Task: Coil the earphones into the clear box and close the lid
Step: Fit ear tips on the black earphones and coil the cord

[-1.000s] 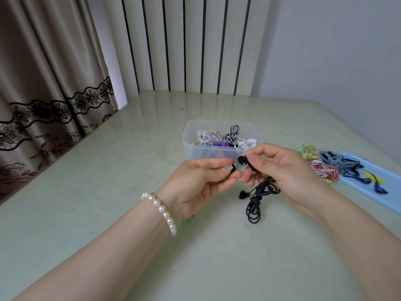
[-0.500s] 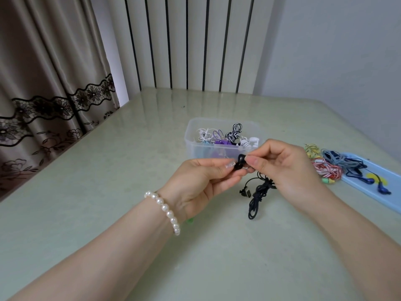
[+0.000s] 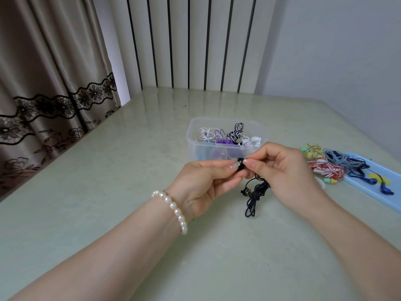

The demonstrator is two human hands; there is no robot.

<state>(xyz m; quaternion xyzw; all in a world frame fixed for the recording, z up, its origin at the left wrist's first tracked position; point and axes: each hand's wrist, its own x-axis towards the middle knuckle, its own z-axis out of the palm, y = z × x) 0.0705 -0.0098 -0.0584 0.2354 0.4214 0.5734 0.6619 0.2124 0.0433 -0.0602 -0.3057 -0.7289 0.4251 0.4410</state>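
Two hands, left hand and right hand, pinch the black earphones by the bud, just before the clear box on the bench. Better to keep the dangling coil tight, then lower it into the box.

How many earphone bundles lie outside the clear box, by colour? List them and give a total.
Black earphones: 1
Yellow earphones: 1
Red-and-white earphones: 1
Grey earphones: 1
Blue earphones: 1
Total: 5
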